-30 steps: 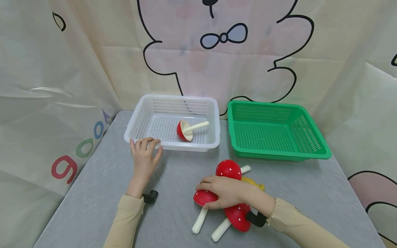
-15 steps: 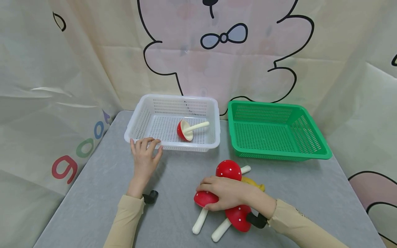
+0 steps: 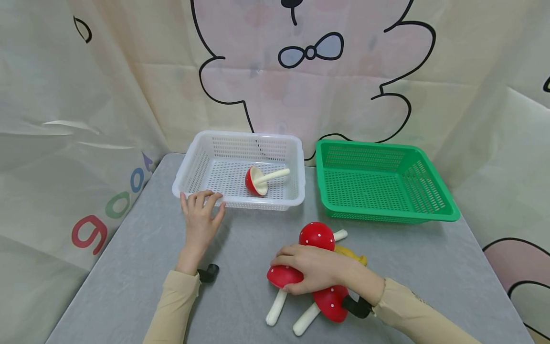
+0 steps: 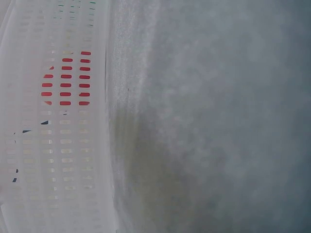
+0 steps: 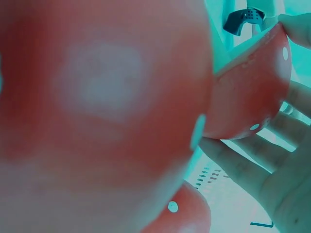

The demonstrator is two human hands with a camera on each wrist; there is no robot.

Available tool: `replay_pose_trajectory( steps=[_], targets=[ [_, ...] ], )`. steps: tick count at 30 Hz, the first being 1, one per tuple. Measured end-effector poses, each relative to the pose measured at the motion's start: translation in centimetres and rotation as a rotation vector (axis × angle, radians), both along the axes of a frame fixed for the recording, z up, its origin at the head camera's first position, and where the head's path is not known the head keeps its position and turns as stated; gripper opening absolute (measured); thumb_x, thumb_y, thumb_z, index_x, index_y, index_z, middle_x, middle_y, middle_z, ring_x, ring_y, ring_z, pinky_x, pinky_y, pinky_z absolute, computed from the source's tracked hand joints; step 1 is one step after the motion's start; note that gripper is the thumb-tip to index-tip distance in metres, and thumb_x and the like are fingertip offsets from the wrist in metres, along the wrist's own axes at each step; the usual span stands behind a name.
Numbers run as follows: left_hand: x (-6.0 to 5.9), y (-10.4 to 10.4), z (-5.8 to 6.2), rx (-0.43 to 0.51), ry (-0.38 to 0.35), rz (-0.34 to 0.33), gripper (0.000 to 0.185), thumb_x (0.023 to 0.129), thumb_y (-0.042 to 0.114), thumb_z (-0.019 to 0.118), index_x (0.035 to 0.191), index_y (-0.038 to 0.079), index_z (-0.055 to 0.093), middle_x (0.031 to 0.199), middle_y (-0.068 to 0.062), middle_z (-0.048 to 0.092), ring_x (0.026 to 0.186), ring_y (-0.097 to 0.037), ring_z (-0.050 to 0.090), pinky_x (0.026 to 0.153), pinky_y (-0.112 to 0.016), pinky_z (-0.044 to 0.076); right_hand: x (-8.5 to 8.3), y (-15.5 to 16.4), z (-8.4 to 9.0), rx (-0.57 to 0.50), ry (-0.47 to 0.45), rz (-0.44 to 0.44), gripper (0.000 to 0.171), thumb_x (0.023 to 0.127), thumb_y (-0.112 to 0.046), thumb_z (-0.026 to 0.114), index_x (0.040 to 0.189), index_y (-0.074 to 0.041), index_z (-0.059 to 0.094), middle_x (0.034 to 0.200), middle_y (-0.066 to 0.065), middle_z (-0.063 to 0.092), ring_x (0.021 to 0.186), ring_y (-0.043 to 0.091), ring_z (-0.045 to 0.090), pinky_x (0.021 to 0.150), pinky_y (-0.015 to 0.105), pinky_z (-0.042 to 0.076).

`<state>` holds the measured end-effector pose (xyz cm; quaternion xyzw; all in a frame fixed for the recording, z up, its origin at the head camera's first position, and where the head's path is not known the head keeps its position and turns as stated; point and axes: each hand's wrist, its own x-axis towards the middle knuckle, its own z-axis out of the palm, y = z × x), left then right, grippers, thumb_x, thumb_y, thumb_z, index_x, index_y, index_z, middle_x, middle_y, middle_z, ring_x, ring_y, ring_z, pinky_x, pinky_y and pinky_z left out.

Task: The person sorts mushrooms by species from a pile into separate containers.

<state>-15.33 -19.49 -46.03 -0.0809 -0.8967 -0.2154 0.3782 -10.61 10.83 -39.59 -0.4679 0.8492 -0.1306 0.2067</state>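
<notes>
The person's right hand [image 3: 315,267] lies curled over the red cap of a toy mushroom [image 3: 283,276] at the near middle of the grey desk [image 3: 129,267], fingers wrapped across the top and thumb tucked under its near edge, so the cap is gripped while its pale stem [image 3: 276,306] slants down toward the desk's near edge. Right beside it, partly under the wrist, a second spotted mushroom [image 3: 330,303] lies with its own cream stem pointing to the near left, and a third spotted mushroom [image 3: 317,234] sits just beyond the knuckles, its stem poking out to the right. Something yellow [image 3: 353,253] peeks out behind the hand; I cannot tell what it is. From the right wrist view, the gripped cap [image 5: 248,94] shows close up with fingers [image 5: 243,162] curved beneath it, the rest a red blur. The left hand [image 3: 201,217] rests on the desk with its fingers relaxed and slightly spread, the fingertips touching the near rim of the white basket [image 3: 189,172]; it holds nothing. Inside that basket a mushroom [image 3: 257,180] lies on its side, cap toward the front and stem pointing to the back right. The left wrist view shows only the basket's slotted wall [image 4: 63,145], with red showing through the slots, beside bare grey desk. To the right of the white basket, close but apart, stands a green basket [image 3: 434,210]. A cartoon-printed curtain [image 3: 301,71] hangs behind it all.
</notes>
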Motion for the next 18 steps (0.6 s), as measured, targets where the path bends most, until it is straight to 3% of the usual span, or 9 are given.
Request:
replay_pose_trajectory(
  steps=[18],
  targets=[
    [-0.02,0.00,0.06,-0.011,-0.001,0.005,0.016,0.087,0.014,0.069,0.102,0.009,0.066,0.105,-0.014,0.059,0.102,-0.037,0.049,0.107,-0.074,0.014,0.18,0.03,0.79,-0.042,0.036,0.022,0.060,0.076,-0.043,0.074,0.132,-0.031,0.053,0.128,-0.011,0.055,0.114,0.007,0.053,0.084,0.025,0.054]
  ],
)
